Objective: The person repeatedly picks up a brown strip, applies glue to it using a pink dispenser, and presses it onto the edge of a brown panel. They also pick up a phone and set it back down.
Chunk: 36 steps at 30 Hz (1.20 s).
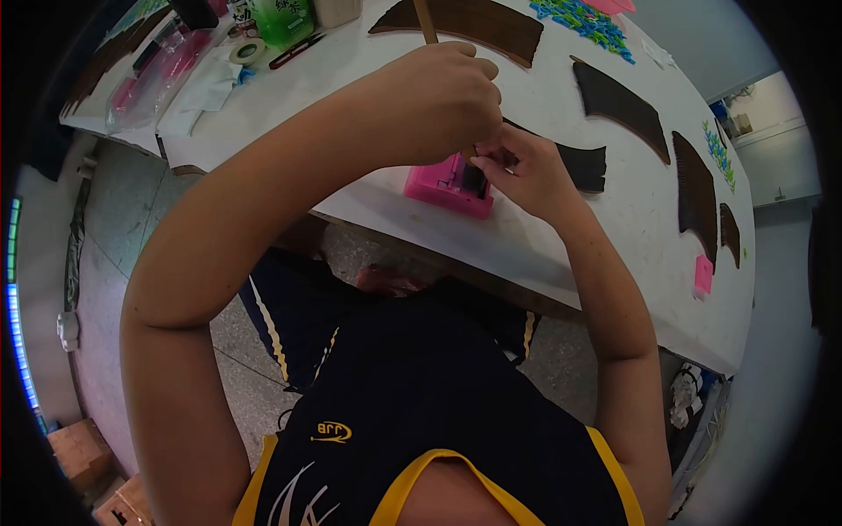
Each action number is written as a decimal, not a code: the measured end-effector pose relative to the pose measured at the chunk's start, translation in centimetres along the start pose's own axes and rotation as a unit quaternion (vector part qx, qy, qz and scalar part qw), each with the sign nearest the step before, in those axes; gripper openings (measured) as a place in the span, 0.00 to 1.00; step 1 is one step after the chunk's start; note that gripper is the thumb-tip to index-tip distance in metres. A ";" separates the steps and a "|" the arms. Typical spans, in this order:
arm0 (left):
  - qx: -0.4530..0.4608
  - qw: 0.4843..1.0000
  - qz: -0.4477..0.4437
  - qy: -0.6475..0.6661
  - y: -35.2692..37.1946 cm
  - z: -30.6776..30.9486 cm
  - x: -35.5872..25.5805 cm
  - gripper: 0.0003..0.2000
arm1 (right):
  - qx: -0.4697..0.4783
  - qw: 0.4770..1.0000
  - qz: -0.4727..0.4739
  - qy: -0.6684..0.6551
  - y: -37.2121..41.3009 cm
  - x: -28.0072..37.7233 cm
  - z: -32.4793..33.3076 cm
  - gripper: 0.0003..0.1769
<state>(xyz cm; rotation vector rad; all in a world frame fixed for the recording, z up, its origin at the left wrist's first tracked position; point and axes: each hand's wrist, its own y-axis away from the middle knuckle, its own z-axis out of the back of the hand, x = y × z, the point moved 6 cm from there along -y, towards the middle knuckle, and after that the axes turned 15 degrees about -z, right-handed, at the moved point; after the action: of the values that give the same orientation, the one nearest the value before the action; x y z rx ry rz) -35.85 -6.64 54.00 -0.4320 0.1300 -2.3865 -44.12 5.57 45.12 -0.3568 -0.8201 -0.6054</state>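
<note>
My left hand (456,96) is closed above the table edge. A slim light-brown wooden stick (426,21) rises from behind its knuckles, seemingly held in the fist, and its lower end is hidden. Just below and to the right, my right hand (526,171) pinches with thumb and forefinger at something small and dark, partly covered by the fingers. Both hands meet over a bright pink plastic box (430,195) near the front edge, which has a dark part inside. Behind my right hand lies a curved dark strip (583,167).
Curved brown-black pieces (623,110) lie around the table (544,250). Blue and green clips (588,24) are heaped at the back. A green bottle (282,22), a tape roll (247,53) and a plastic bag (162,83) sit at left. A small pink item (703,276) is at right.
</note>
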 end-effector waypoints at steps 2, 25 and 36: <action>-0.004 1.000 -0.001 -0.001 0.1 0.0 0.0 0.04 | 0.003 1.000 -0.006 -0.002 0.0 0.0 0.0 0.13; -0.179 0.977 0.049 0.105 3.7 -6.0 -1.7 0.11 | -0.028 0.988 0.085 0.128 2.3 -0.5 2.3 0.11; -0.182 0.974 0.052 0.120 3.6 -6.8 -1.9 0.12 | -0.028 0.984 0.086 0.152 2.6 -0.8 2.4 0.11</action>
<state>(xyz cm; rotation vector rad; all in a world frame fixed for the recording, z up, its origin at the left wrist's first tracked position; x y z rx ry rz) -34.57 -8.29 46.36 -0.2932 0.6920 -2.3030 -44.26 9.11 45.86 -0.3718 -0.4735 -0.5068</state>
